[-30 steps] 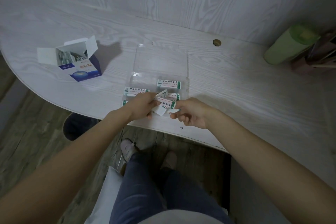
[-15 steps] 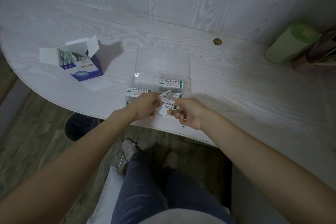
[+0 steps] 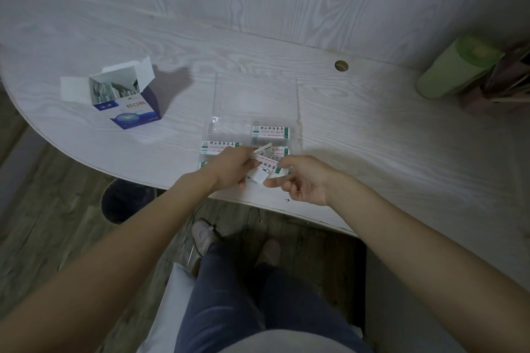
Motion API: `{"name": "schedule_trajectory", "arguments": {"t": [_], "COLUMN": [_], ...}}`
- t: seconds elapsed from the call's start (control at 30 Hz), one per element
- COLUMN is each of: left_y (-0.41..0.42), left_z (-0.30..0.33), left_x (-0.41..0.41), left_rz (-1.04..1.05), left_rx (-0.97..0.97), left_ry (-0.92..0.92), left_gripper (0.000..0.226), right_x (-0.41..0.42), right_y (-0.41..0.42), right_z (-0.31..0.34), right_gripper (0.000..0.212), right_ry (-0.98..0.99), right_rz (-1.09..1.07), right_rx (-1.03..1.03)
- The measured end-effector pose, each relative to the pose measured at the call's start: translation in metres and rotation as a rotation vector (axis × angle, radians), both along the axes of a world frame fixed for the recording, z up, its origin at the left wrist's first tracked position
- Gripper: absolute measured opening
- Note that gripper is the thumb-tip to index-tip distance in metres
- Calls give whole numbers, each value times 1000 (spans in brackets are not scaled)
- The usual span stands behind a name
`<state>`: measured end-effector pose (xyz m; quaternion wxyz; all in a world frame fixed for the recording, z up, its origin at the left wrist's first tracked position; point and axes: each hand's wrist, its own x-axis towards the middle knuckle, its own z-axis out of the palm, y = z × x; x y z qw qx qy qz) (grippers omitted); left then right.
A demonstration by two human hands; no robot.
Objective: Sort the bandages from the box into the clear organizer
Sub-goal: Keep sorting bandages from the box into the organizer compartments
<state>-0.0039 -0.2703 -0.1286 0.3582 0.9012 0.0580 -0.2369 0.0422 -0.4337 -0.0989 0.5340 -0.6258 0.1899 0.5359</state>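
— Holding a small bunch of bandages between them, both hands sit just over the near edge of the clear organizer. The left hand has its grip pinched on one end of the strips; the right hand pinches the other end between thumb and forefinger.

— And how would those strips handle?

— Very light and thin, judging by the look: flat paper wrappers, limp, prone to fanning apart. One white end already curls up above the left hand, and a loose white flap hangs below the bunch. A pinch on the short ends, as now, seems best; squeezing the middle would likely crease them.

— Where do the others lie?

— Inside the organizer, in its near compartments: one wrapped bandage in a right-hand cell, another in a left-hand cell just beyond the left hand. More sit partly hidden under the hands. The far part of the organizer looks bare.

— And the supply?

— The box stands open, well to the left of the organizer, on the table, with more packets showing inside. A green cylinder lies far to the organizer's right.
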Motion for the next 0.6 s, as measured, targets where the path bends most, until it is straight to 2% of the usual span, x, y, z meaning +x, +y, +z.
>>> {"name": "schedule_trajectory", "arguments": {"t": [0.1,0.2,0.4,0.6], "left_y": [-2,-2,-3,-3], "left_z": [3,4,3,2], "left_x": [1,1,2,1], "left_rz": [-6,-9,-6,-19], "left_rx": [12,12,23,23], "left_ry": [-4,-7,-11,-24], "left_gripper": [32,33,26,24], "right_x": [-4,-3,-6,-5], "right_y": [5,6,5,3], "right_z": [-6,-9,-9,-7], "right_gripper": [35,29,17,20], "right_ry": [3,-14,-55,-87], "right_rz": [-7,-15,38,49], "right_rx": [-10,-18,-40,-34]}}
